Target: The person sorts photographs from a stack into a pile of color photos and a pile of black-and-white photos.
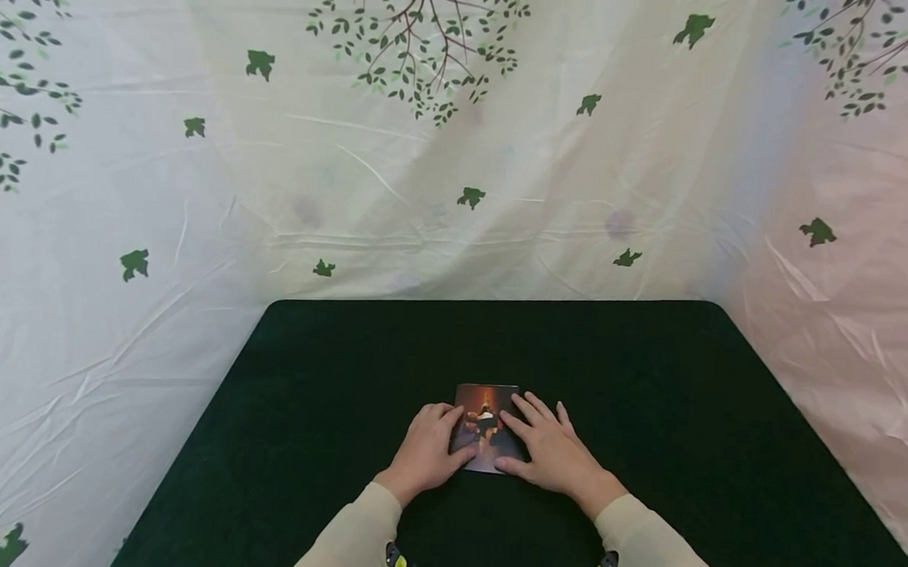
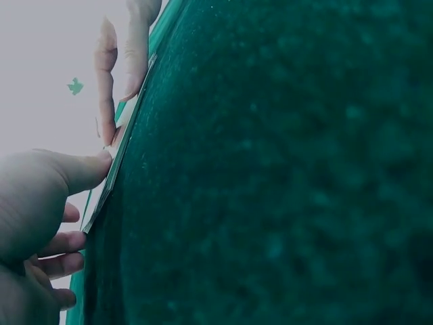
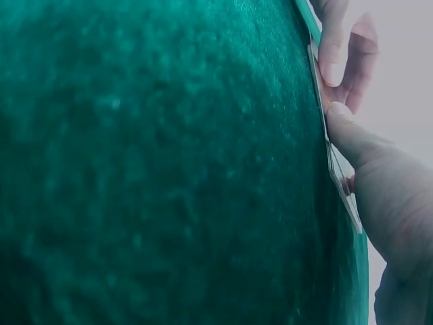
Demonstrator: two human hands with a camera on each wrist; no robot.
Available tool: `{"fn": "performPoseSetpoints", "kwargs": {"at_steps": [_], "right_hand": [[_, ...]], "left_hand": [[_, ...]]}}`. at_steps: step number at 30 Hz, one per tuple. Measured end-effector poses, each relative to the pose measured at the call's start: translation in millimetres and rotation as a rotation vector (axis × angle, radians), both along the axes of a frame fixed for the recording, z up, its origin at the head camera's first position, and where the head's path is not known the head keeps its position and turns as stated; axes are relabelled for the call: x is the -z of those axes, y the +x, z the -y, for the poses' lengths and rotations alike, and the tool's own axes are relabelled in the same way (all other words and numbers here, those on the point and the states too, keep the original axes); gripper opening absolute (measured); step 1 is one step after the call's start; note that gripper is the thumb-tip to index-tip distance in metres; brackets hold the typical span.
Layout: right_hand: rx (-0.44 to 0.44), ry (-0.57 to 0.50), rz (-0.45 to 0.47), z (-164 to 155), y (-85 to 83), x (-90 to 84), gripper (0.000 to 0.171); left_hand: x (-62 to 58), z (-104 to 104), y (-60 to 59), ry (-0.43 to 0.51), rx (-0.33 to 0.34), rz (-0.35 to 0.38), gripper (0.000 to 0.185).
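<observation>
A thin, upright rectangular piece with a printed picture [image 1: 483,430] lies on the dark green table, glowing orange at its top and with a small figure in the middle. From the side, in the right wrist view, its pale edge [image 3: 346,196] shows separate layers, like a folded card or booklet. My left hand [image 1: 427,449] touches its left side, thumb on the lower left part and fingertips by the left edge. Across its right side rests my right hand [image 1: 556,456], fingers spread and thumb near the lower right corner. The underside is hidden.
The dark green cloth-covered table [image 1: 331,354] reaches back to a pale fabric wall [image 1: 396,223] printed with branches and green leaf shapes. Similar fabric hangs on both sides. Light sleeves [image 1: 358,535] with a dark device at each wrist come in from below.
</observation>
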State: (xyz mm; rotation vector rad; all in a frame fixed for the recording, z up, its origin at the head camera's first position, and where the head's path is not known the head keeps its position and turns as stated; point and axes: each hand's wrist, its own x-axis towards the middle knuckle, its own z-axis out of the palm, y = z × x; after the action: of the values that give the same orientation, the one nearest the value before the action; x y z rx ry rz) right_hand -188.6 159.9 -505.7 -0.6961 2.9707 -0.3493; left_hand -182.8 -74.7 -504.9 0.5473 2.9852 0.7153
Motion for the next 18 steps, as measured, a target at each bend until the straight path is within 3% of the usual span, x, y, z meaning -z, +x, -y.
{"fn": "performPoseSetpoints", "kwargs": {"at_steps": [12,18], "right_hand": [[0.002,-0.027,-0.007,13,1.5,1.2,0.078],[0.025,-0.136,-0.02,21,1.5,0.7,0.072]], "left_hand": [[2.1,7,4.9,0.119,-0.09,0.007,0.068],[4.3,10,4.5,0.246,-0.122,0.008,0.061]]}}
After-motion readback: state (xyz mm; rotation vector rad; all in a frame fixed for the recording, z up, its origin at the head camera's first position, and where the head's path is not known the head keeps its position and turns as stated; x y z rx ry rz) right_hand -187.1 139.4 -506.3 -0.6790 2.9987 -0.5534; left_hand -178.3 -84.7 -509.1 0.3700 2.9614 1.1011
